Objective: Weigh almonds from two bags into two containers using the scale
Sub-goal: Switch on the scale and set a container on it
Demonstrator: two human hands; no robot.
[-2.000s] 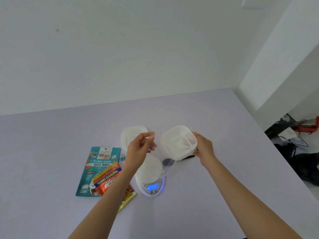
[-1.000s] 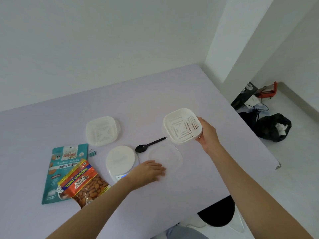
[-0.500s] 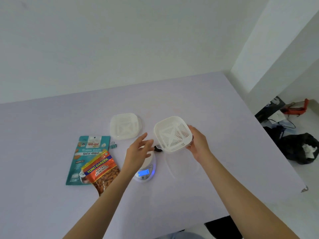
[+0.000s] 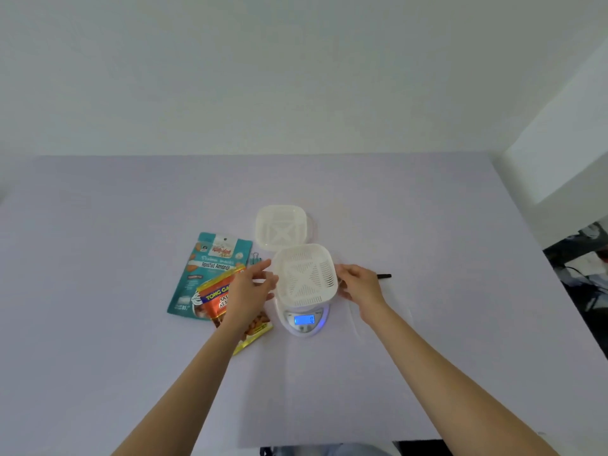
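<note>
The almonds (image 4: 255,324) are all in their bags, as far as I can see. I see some brown ones through the clear part of the orange bag (image 4: 217,296), at the near left of the scale (image 4: 304,320). The orange bag lies partly on top of the teal bag (image 4: 210,268).

So I think the job has only just begun. No almonds are in a container yet. One white container (image 4: 304,276) is over the round plate of the scale, and it has nothing in it. It is square with round corners and has little slots in its floor and sides. The blue screen on the scale shows 0. What is left is nearly everything: open a bag, put almonds in, read the number, then do it again with the other container (image 4: 280,227). That one sits just behind the first, farther from me.

My left hand (image 4: 251,287) is open with loose fingers, just beside the left side of the container, and holds nothing. My right hand (image 4: 358,286) has its fingertips at the right edge. I cannot tell if it pinches the edge or only touches it.

A black spoon (image 4: 383,276) pokes out from behind my right hand. A small clip (image 4: 256,257) lies by the teal bag. All of it is on a pale purple table (image 4: 427,225).
</note>
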